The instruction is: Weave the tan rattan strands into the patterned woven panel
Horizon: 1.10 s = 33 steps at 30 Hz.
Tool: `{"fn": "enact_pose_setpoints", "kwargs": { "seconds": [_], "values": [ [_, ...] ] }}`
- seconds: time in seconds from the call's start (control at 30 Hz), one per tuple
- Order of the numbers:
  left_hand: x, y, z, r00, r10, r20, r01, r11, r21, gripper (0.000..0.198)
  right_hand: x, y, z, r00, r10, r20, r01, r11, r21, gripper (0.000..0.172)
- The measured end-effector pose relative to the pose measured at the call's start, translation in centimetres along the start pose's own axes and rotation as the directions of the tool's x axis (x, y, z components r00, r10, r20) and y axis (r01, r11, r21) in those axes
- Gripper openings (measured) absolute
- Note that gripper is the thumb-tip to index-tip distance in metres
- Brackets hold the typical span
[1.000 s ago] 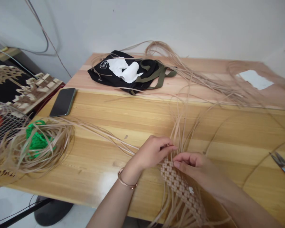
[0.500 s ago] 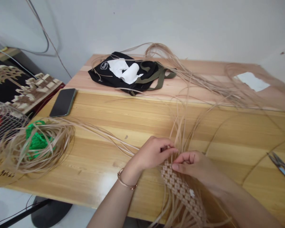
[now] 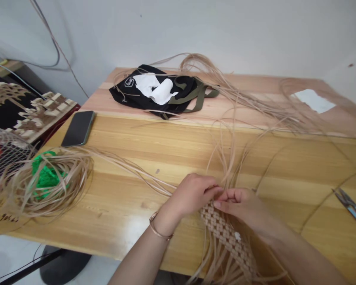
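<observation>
A tan woven strip (image 3: 225, 233) with an openwork pattern slants down toward the bottom of the head view, loose strands fanning out from both sides. At its upper end my left hand (image 3: 196, 192) pinches the thin strands, a bracelet on its wrist. My right hand (image 3: 240, 204) is closed on the strip's top edge, thumb over the weave. The fingertips of both hands meet there and partly hide the strands. A small white piece (image 3: 237, 236) sits on the strip. Long tan strands (image 3: 230, 158) run up from the hands across the table.
On the wooden table (image 3: 121, 221) lie a strand coil (image 3: 77, 174) with green material (image 3: 47, 176), a phone (image 3: 78, 128), and blue-handled scissors (image 3: 351, 208) at right. Behind are a black bag (image 3: 124, 95) with white paper (image 3: 163, 91), a strand bundle (image 3: 240, 93) and a white sheet (image 3: 313, 100).
My left hand has moved slightly right, its fingertips now meeting those of my right hand. Some strands above the hands have shifted. My right hand stays at the strip's top edge.
</observation>
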State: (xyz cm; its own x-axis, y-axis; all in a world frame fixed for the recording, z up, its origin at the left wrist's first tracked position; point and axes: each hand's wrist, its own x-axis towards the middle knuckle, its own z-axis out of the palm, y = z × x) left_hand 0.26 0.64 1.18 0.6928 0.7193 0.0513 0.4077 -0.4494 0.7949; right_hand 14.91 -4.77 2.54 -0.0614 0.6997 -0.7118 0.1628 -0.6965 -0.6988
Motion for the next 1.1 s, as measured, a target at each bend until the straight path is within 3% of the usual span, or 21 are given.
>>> {"fn": "enact_pose_setpoints", "kwargs": {
  "seconds": [0.27,0.43,0.63,0.93,1.03,1.1],
  "values": [
    [-0.2,0.0,0.1,0.999,0.035,0.016,-0.034,0.998,-0.062,0.028,0.3,0.3,-0.4,0.988,-0.011,0.154,-0.011,0.99,0.142,0.034],
    [-0.1,0.4,0.4,0.999,0.026,0.02,-0.025,0.996,-0.09,0.03,0.9,1.0,-0.8,0.972,-0.075,0.223,0.041,0.988,0.15,0.025],
    [-0.2,1.0,0.6,1.0,-0.007,-0.007,0.007,0.994,-0.105,0.026,1.3,1.2,-0.6,0.972,-0.091,0.219,0.05,0.981,0.188,0.017],
    [-0.5,2.1,0.2,1.0,0.01,0.012,-0.011,0.997,0.07,0.03,0.9,0.8,0.3,0.991,-0.044,0.123,0.011,0.966,0.257,0.014],
    [-0.9,1.9,0.6,0.997,-0.016,-0.074,0.017,1.0,0.005,0.025,0.5,0.2,0.7,0.997,-0.021,0.069,0.003,0.967,0.257,0.01],
    [-1.3,1.5,0.9,0.983,-0.111,-0.149,0.098,0.991,-0.088,0.021,0.4,-0.1,0.9,0.999,-0.014,0.039,0.004,0.967,0.255,0.009]
  ]
}}
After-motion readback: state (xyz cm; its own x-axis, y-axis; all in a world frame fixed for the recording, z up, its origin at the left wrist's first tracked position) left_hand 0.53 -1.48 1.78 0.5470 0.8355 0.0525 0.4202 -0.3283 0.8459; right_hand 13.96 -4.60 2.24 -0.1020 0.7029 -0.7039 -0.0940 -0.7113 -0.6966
